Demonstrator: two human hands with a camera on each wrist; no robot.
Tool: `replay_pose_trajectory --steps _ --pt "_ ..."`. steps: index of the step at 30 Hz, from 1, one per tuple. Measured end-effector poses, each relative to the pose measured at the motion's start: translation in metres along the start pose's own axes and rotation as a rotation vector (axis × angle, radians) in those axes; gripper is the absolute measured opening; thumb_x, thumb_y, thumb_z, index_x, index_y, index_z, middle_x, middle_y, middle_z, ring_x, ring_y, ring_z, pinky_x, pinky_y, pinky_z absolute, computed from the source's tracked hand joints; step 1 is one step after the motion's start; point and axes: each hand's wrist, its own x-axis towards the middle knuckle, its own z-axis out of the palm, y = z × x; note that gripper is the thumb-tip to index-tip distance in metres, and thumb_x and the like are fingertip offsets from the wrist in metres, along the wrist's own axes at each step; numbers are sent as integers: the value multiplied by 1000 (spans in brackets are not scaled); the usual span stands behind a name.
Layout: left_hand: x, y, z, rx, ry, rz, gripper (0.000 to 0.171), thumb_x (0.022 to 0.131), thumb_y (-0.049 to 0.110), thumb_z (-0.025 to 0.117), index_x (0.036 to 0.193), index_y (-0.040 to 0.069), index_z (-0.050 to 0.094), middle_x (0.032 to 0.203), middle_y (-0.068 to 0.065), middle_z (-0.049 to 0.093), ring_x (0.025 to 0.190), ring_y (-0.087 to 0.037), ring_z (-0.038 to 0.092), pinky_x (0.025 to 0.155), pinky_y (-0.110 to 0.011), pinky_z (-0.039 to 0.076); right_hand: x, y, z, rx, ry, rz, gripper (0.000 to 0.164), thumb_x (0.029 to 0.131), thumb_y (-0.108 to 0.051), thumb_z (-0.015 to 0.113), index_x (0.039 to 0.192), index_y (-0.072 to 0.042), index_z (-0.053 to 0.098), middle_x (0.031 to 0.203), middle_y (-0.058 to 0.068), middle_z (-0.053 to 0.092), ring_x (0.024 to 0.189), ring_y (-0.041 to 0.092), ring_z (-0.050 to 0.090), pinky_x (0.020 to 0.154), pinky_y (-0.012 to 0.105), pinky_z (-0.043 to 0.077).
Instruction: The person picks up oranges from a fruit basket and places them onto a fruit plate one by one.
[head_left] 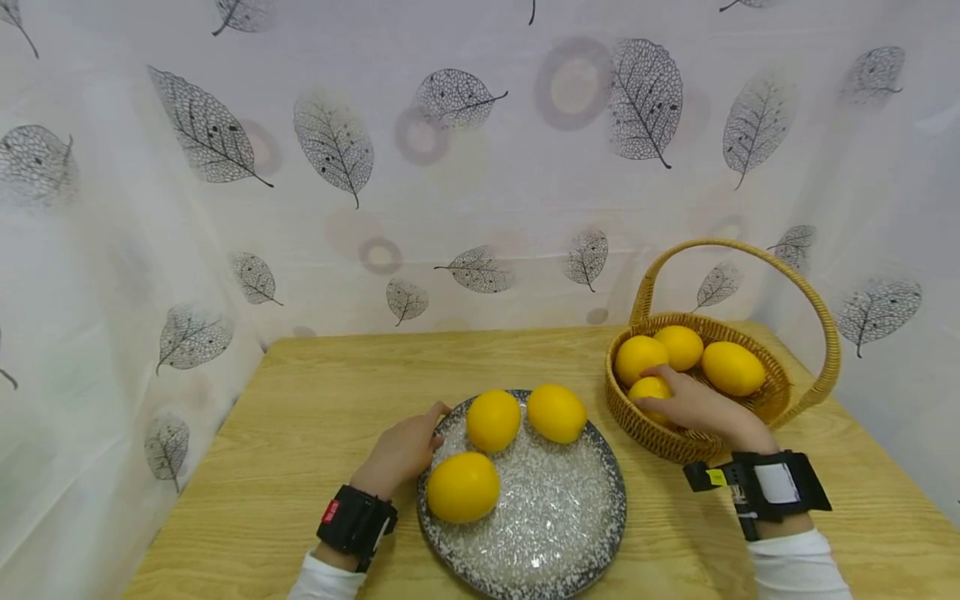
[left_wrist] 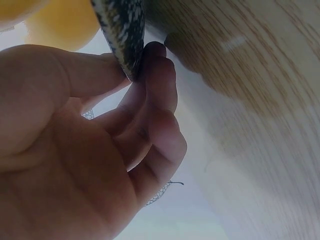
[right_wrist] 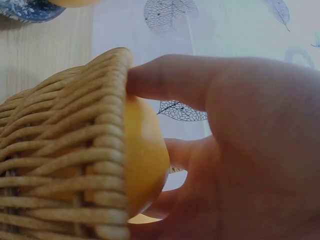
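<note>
A round speckled plate [head_left: 547, 517] with a dark rim lies on the table, bearing three smooth yellow lemons, one of them the front-left lemon [head_left: 462, 487]. My left hand [head_left: 401, 450] pinches the plate's left rim; in the left wrist view the thumb is on one side of the plate edge [left_wrist: 122, 35] and the fingers are on the other. To the right stands a wicker basket [head_left: 637, 421] with several lemons inside. My right hand [head_left: 697, 404] reaches into it, its fingers curled round the front lemon [right_wrist: 145, 155]. The basket wall hides part of that lemon in the right wrist view.
The basket's tall handle [head_left: 817, 317] arches up over its right side. Behind the wooden table [head_left: 337, 392] hangs a pale curtain [head_left: 480, 192] printed with leaves, which also runs along both sides.
</note>
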Motion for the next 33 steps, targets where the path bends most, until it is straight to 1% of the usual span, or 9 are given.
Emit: replay_pose_trajectory --steps 6,13,19,25,30,33 --pt "1 -3 2 -11 -4 -2 39 101 8 61 139 12 53 95 -8 70 70 -17 52 60 -31 38 1 3 -1 0 -12 2 68 103 -43 55 149 4 39 144 37 48 132 52 50 102 64 44" --pt "1 -5 3 -5 4 9 39 101 8 61 139 12 53 91 -6 69 68 -17 51 59 -31 37 2 4 -1 9 -7 7 68 102 -41 56 149 4 39 143 37 50 130 51 51 101 64 44" --pt "1 -5 3 -7 1 7 39 100 8 61 139 12 53 95 -7 70 70 -17 52 60 -31 38 1 4 -1 -2 0 22 69 101 -44 57 150 2 40 142 35 51 128 49 54 100 64 45" --pt "3 -7 4 -4 -4 5 40 100 9 62 139 13 52 93 -7 70 69 -17 51 59 -31 37 0 3 -2 -28 32 19 67 99 -44 61 147 0 45 140 34 54 126 50 55 98 64 45" --pt "4 -9 6 -1 4 16 40 101 9 62 139 13 52 92 -7 70 68 -17 51 58 -31 37 -3 -2 -4 -50 88 -9 65 97 -43 65 144 -1 50 138 32 57 122 48 58 96 63 47" --pt "4 -9 7 0 7 18 40 101 10 62 139 13 52 90 -6 69 67 -17 51 58 -30 36 -5 -6 -6 -51 120 -19 66 96 -43 68 143 -1 51 138 33 57 121 48 58 95 63 47"
